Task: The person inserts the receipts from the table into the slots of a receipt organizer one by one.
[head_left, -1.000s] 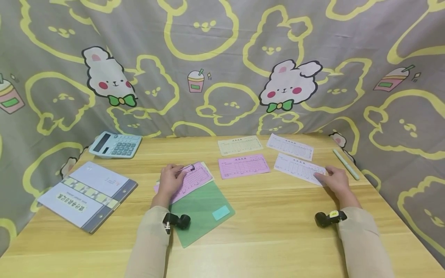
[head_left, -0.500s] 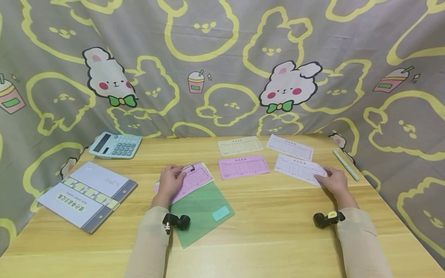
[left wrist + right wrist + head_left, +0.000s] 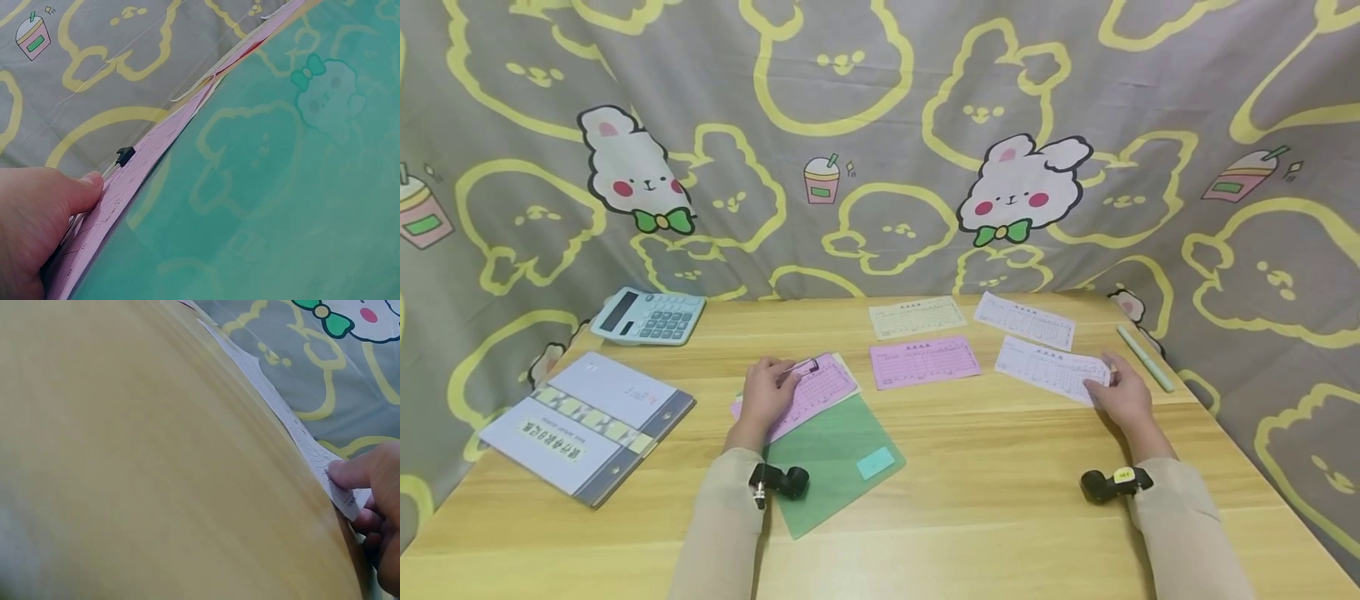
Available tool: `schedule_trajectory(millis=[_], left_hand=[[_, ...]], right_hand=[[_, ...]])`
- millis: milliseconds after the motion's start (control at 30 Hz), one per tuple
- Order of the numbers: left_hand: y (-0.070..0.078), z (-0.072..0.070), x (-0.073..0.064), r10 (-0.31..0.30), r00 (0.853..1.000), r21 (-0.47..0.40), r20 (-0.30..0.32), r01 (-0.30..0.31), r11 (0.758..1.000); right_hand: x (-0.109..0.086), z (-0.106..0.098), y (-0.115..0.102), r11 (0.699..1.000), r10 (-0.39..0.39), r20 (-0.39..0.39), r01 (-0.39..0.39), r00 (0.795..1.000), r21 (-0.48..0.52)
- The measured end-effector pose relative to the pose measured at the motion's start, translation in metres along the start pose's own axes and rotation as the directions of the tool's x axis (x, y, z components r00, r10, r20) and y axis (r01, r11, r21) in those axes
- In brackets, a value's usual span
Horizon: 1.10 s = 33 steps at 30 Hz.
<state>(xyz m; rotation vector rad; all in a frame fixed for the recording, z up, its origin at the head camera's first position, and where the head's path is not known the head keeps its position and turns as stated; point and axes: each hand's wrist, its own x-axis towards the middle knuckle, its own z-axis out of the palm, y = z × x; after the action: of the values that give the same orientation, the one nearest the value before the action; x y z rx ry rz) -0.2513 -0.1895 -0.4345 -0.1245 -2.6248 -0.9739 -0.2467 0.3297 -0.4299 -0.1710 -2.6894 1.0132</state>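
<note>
White in the head view, the slip (image 3: 1049,367) right of the green clipboard (image 3: 827,475) is pinched in the right grip (image 3: 1126,393), slightly farther from that clipboard than earlier. From the left wrist, the left grip (image 3: 39,225) holds its clip end (image 3: 125,156).

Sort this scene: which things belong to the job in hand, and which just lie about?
Likely part of the job:
white slip in the right hand
clip at the left hand
pink slip on green board
three loose slips

Likely just lying about:
calculator
notebook
pen
</note>
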Motion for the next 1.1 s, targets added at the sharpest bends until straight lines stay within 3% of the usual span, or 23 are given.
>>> schedule_trajectory(millis=[200,333,500,633,733,833,900,967,1100], left_hand=[[0.0,0.0,0.0,-0.008,1.0,-0.005,0.004,0.008,1.0],[0.0,0.0,0.001,-0.012,1.0,-0.004,0.008,0.012,1.0],[0.0,0.0,0.0,-0.006,1.0,-0.008,0.001,0.006,1.0],[-0.001,0.0,0.0,-0.012,1.0,-0.01,0.004,0.012,1.0],[0.0,-0.001,-0.001,-0.02,1.0,-0.013,0.011,0.02,1.0],[0.0,-0.001,-0.001,-0.028,1.0,-0.022,0.015,0.028,0.999],[0.0,-0.001,-0.001,-0.033,0.999,-0.031,0.017,0.034,0.999],[0.0,-0.001,0.0,-0.036,0.999,-0.031,0.019,0.036,0.999],[0.0,-0.001,0.0,-0.044,0.999,-0.022,0.024,0.044,0.999]], right_hand=[[-0.006,-0.008,0.0,0.997,-0.019,0.012,0.018,1.0,0.078],[-0.009,-0.015,0.001,0.991,-0.026,0.083,0.015,0.996,0.13],[-0.014,-0.027,-0.004,0.959,-0.029,0.169,-0.021,0.985,0.283],[-0.014,-0.032,-0.01,0.933,-0.077,0.139,0.022,0.987,0.359],[-0.003,-0.025,0.0,0.877,-0.105,0.112,0.039,0.988,0.479],[0.009,-0.013,0.012,0.774,-0.147,0.1,0.051,0.984,0.632],[0.013,-0.006,0.009,0.692,-0.198,0.108,0.061,0.974,0.719],[0.01,-0.003,-0.011,0.642,-0.25,0.125,0.067,0.96,0.764],[-0.006,-0.001,-0.066,0.596,-0.319,0.181,0.049,0.93,0.801]])
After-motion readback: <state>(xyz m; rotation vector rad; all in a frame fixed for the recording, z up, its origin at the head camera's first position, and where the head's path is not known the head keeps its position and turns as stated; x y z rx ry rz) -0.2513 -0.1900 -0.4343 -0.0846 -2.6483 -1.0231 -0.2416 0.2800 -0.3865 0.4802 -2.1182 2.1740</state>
